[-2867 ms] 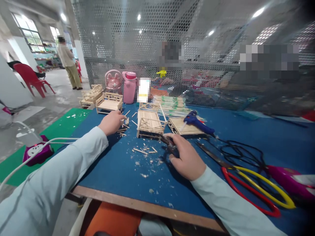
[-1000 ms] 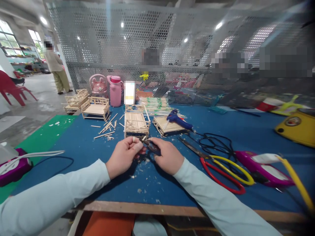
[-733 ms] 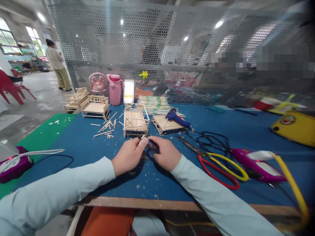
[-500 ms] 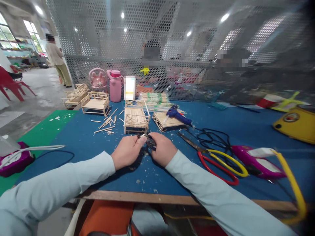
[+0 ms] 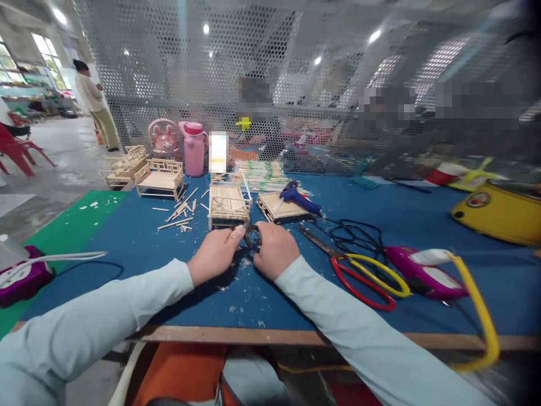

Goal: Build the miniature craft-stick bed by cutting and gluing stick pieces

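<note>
Close together over the near middle of the blue table, my two hands almost meet. My right hand is closed around dark-handled pliers, whose jaws are mostly hidden. Thumb and fingers of my left hand are pinched at the jaws' end; a small pale stick piece seems held there, largely covered. Just beyond them stands a miniature stick-built bed frame. Loose wooden sticks lie to its left. On its right a flat stick platform has a blue glue gun resting on it.
Large scissors with red and yellow handles and a purple device lie right, near black cable. Small stick furniture, a pink flask and bundled sticks stand behind. A person stands far left.
The whole view has shifted slightly, so things appear a little further left. The pliers' handles look turned and more spread in my right hand. Both hands stay close together.
</note>
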A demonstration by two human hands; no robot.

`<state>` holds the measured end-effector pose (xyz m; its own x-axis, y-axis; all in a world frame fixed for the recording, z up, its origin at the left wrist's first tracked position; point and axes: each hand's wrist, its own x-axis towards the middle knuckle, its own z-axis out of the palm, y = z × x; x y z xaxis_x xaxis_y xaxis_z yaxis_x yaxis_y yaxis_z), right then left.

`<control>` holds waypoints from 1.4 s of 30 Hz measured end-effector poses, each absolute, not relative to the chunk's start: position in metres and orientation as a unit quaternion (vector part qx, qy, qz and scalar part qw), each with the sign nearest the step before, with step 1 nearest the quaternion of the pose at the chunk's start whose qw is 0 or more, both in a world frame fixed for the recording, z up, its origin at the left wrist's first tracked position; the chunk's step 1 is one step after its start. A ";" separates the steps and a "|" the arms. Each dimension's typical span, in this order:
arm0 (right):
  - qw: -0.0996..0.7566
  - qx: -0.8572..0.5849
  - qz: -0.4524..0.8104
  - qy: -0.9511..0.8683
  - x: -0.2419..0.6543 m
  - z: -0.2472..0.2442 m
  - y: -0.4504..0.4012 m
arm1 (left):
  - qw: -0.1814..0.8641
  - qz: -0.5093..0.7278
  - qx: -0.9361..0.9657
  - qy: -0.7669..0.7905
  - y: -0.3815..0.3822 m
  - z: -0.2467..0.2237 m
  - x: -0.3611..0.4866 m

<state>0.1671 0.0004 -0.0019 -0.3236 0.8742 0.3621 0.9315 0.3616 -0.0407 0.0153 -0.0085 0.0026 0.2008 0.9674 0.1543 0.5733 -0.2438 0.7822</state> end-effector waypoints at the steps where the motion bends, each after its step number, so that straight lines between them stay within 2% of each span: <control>1: 0.178 -0.552 -0.068 -0.812 0.169 -0.002 0.001 | 0.297 0.336 0.723 0.526 -0.008 0.004 0.014; 6: 0.201 -0.469 0.057 -0.858 0.177 0.004 0.003 | 0.303 0.303 0.786 0.446 -0.008 0.007 -0.001; 10: 0.204 -0.430 0.100 -0.874 0.184 0.012 0.004 | 0.280 0.253 0.840 0.389 -0.009 0.006 -0.014; 13: 0.186 -0.476 0.064 -0.857 0.190 0.014 0.007 | 0.286 0.258 0.830 0.403 -0.009 0.006 -0.016; 20: 0.037 -0.543 -0.047 -0.838 0.193 0.007 0.013 | 0.363 0.387 0.722 0.444 -0.002 -0.002 -0.015; 24: -0.005 -0.559 -0.066 -0.827 0.192 0.005 0.012 | 0.344 0.391 0.711 0.473 0.002 -0.007 -0.016; 27: 0.010 -0.554 -0.081 -0.829 0.193 0.005 0.013 | 0.352 0.384 0.706 0.479 0.003 -0.008 -0.014; 33: 0.117 -0.541 -0.032 -0.832 0.192 0.007 0.013 | 0.524 0.406 0.604 0.442 -0.002 -0.004 -0.006; 42: 0.181 -0.475 0.060 -0.859 0.186 0.007 0.006 | 0.481 0.400 0.639 0.447 -0.013 -0.004 0.001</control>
